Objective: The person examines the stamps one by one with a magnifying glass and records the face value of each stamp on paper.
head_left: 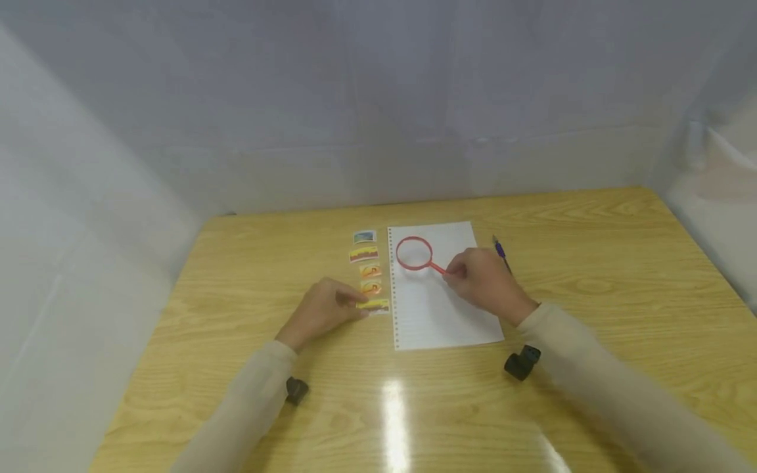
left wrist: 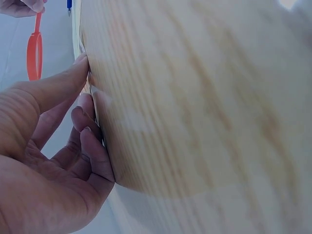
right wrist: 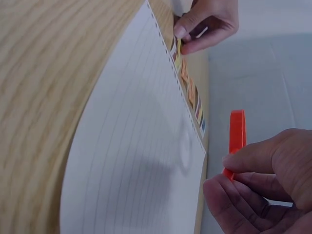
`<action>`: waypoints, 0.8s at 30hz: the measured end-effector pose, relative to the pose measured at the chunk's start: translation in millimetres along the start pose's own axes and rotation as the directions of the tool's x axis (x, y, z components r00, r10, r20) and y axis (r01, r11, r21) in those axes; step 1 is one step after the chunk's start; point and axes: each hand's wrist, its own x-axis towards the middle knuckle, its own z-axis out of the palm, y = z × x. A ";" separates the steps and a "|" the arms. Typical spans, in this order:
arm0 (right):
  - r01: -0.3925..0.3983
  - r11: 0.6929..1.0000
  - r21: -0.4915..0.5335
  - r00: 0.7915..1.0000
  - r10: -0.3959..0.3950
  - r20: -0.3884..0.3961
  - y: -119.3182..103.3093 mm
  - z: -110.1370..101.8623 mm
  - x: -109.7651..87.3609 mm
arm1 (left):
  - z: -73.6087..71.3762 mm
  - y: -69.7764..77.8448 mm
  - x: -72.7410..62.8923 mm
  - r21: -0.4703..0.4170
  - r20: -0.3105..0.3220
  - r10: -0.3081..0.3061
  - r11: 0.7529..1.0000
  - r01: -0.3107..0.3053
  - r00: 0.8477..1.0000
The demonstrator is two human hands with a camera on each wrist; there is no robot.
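Observation:
My right hand pinches the handle of a red magnifying glass between thumb and fingers. Its round lens frame is held up over a white lined sheet, casting a ring-shaped shadow seen in the right wrist view. My left hand is at the nearest of several small picture stamps, a yellow and dark red stamp, thumb and index finger at its left end. Above it in the column lie two orange stamps, another yellow and red stamp and a blue-green stamp.
A blue pen lies right of the sheet, partly behind my right hand. The wooden table reaches back to a pale cloth hanging behind it. Small black cameras are worn at both wrists.

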 end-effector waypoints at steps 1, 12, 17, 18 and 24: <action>0.001 1.000 -0.001 1.000 -0.001 0.004 -2.3 1.8 -0.2 | 0.0 -0.1 0.2 0.000 0.000 -0.002 1.000 0.002 1.000; 0.032 0.999 -0.028 0.998 -0.031 0.058 -21.4 18.8 -4.4 | -0.4 -0.1 1.0 -0.001 0.010 -0.001 1.000 0.001 1.000; 0.058 0.998 -0.030 0.995 -0.056 0.079 -24.7 26.4 -8.3 | 0.9 -0.7 2.0 0.000 0.012 0.002 1.000 -0.002 1.000; 0.064 0.997 -0.032 0.995 -0.061 0.085 -25.1 27.6 -9.0 | 1.1 -0.6 2.1 0.000 0.013 0.001 1.000 -0.001 1.000; 0.084 0.996 -0.042 0.992 -0.079 0.102 -28.5 32.0 -13.3 | 1.0 1.4 2.2 0.008 0.014 0.004 1.000 -0.004 1.000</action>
